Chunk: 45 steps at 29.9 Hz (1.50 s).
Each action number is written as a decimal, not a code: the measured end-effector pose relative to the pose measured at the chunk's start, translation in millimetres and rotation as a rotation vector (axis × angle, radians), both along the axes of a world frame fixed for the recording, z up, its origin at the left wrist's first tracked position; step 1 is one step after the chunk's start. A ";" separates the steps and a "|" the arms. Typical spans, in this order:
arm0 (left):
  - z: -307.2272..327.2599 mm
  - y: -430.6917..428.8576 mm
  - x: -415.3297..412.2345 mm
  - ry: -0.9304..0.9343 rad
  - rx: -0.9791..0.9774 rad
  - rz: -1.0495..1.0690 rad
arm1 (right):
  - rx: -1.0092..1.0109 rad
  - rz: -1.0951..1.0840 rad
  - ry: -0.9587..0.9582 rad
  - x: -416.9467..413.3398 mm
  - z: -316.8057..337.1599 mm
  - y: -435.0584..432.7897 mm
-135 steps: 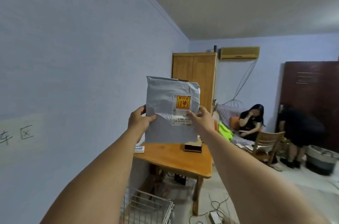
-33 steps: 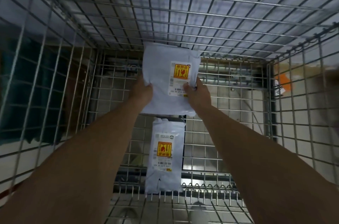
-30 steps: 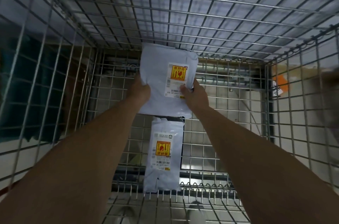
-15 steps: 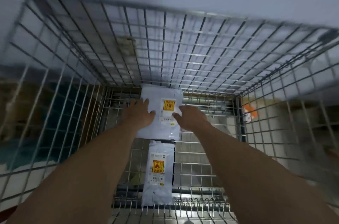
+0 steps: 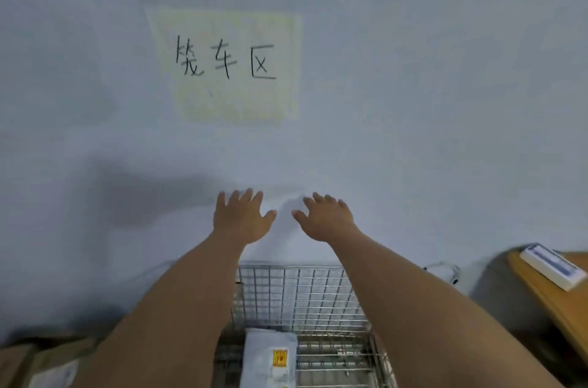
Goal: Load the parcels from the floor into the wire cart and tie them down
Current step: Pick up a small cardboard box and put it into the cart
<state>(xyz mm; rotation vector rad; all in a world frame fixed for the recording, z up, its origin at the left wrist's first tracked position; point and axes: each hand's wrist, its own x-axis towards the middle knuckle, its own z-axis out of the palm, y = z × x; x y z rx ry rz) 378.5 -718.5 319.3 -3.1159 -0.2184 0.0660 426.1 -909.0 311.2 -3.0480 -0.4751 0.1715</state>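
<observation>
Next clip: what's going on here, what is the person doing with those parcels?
A person is loading parcels into a silver wire cart that stands against a pale wall. Right now neither hand holds anything: the left hand and the right hand are both open, fingers spread, raised above the cart in front of the wall. One grey plastic mailer bag with a yellow label lies in the cart. Cardboard boxes sit at the lower left. No tie-down strap is visible.
</observation>
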 end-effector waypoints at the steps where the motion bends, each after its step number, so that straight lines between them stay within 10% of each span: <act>1: 35.5 -3.5 -5.6 -0.025 0.004 -0.006 | 0.004 0.008 -0.035 -6.6 36.9 1.9; 16: 354.5 58.3 -174.2 -0.301 0.066 0.234 | 0.105 0.223 -0.382 -143.3 359.9 58.5; 45: 376.6 462.5 -760.2 -0.324 0.192 1.152 | 0.264 1.040 -0.296 -569.0 392.4 582.0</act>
